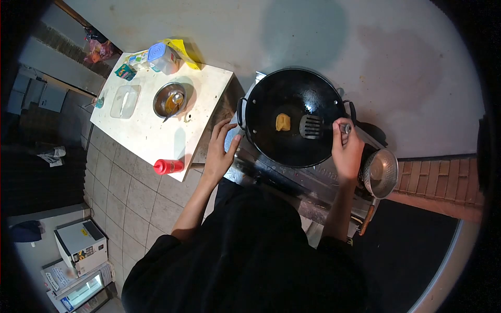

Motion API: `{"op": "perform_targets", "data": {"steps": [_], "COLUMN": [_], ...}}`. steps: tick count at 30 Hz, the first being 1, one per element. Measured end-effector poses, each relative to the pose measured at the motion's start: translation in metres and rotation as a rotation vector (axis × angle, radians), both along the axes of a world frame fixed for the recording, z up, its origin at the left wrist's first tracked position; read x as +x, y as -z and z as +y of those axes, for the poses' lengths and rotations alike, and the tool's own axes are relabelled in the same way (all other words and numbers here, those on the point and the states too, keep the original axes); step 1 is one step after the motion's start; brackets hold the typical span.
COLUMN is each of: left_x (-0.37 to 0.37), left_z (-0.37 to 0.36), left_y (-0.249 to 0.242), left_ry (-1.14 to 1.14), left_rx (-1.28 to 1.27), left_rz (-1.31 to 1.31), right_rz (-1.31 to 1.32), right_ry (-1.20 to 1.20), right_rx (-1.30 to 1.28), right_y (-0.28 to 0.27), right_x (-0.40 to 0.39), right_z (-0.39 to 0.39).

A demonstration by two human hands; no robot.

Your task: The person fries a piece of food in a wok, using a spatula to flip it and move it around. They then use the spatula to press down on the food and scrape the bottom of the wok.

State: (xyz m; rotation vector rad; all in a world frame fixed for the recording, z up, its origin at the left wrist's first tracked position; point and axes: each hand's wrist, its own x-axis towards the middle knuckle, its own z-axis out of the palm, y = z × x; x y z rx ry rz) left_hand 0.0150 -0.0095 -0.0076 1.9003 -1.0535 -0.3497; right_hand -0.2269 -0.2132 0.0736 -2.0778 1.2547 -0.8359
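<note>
"What's the right grip (348,151) curled around?"
"A grey slotted metal spatula (304,127), head inside the round black wok (282,94)."
"And the golden-brown food block (283,122)?"
"In the wok; the left grip (218,154) hangs spread just outside."

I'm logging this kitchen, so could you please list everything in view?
Wok: one, black, on stove
Stove: one, silver, under wok
Food piece: one, yellow, in wok
Slotted spatula: one, grey, in wok
Pan: one, silver, right of wok
Table: one, white, left
Bowl: one, silver, on table
Utensil: one, silver, in bowl
Tray: one, clear, on table
Tub: one, blue-lidded, on table
Packets: several, yellow and green, by tub
Bottle: one, red, table's near corner
Background items: several, mostly unclear, left
Left hand: one, bare, beside wok
Right hand: one, bare, on spatula handle
</note>
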Motion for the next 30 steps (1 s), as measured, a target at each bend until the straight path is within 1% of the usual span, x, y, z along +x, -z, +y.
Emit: {"op": "perform_targets", "data": {"steps": [1, 2, 4, 5, 7, 8, 10, 13, 17, 19, 22, 26, 30], "left_x": [0.000, 0.000, 0.000, 0.000, 0.000, 0.000, 0.000, 0.000, 0.000, -0.002, -0.003, -0.002, 0.000], "left_z": [0.000, 0.000, 0.001, 0.002, 0.002, 0.002, 0.003, 0.003, 0.003, 0.001, -0.001, -0.003, -0.002], "left_y": [0.000, 0.000, 0.001, 0.002, 0.003, 0.004, 0.005, 0.004, 0.003, 0.002, 0.002, 0.002, 0.003], "left_ry": [-0.003, -0.004, -0.007, -0.008, -0.003, -0.001, -0.004, -0.019, -0.017, -0.015, -0.001, 0.005, -0.008], "left_rx": [-0.002, -0.003, -0.010, -0.009, -0.012, -0.011, -0.007, 0.002, 0.010, 0.024, 0.010, 0.011, 0.012], "left_rz": [0.001, -0.001, -0.020, -0.020, -0.012, -0.013, -0.015, -0.021, -0.005, 0.005, -0.012, -0.024, -0.029], "right_rz": [-0.040, -0.042, -0.035, -0.036, -0.196, -0.197, -0.214, -0.225, -0.176, -0.135, -0.145, -0.134, -0.071], "right_ry": [-0.050, -0.051, -0.108, -0.109, -0.242, -0.240, -0.303, -0.344, -0.349, -0.273, -0.214, -0.193, -0.121], "right_rx": [-0.079, -0.081, 0.000, 0.001, 0.044, 0.045, 0.152, 0.188, 0.153, 0.150, 0.197, 0.175, 0.026], "right_y": [0.009, 0.010, 0.011, 0.015, 0.027, 0.034, 0.041, 0.042, 0.040, 0.041, 0.039, 0.035, 0.015], "right_x": [0.001, 0.002, 0.006, 0.009, 0.012, 0.013, 0.014, 0.010, -0.002, -0.007, -0.009, -0.009, -0.001], "right_z": [-0.011, -0.017, -0.027, -0.034, -0.048, -0.056, -0.068, -0.072, -0.073, -0.072, -0.067, -0.059, -0.045]}}
